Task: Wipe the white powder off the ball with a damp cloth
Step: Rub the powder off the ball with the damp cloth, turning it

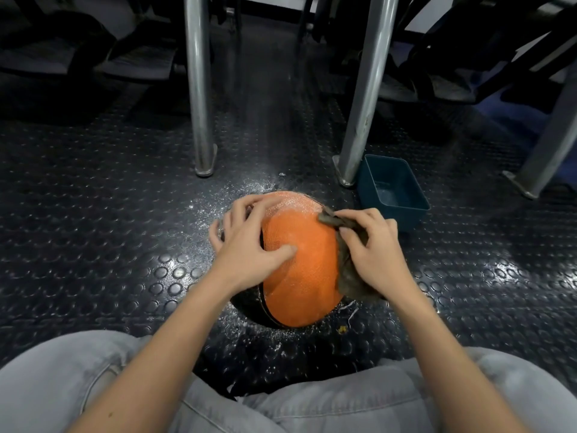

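Observation:
An orange ball [303, 260] with black seams sits on the dark studded floor between my knees. White powder dusts its far top. My left hand [246, 242] rests spread on the ball's left side, thumb across the near face and fingers curved over the top. My right hand [371, 248] grips a damp grey-brown cloth [349, 276] and presses it against the ball's right side. One corner of the cloth sticks out over the top right of the ball.
A dark teal plastic tub [394, 192] stands just right of and beyond the ball, beside a metal leg [359, 120]. Another metal leg [199, 104] rises behind the ball on the left. White powder [218, 195] is scattered on the floor around the ball.

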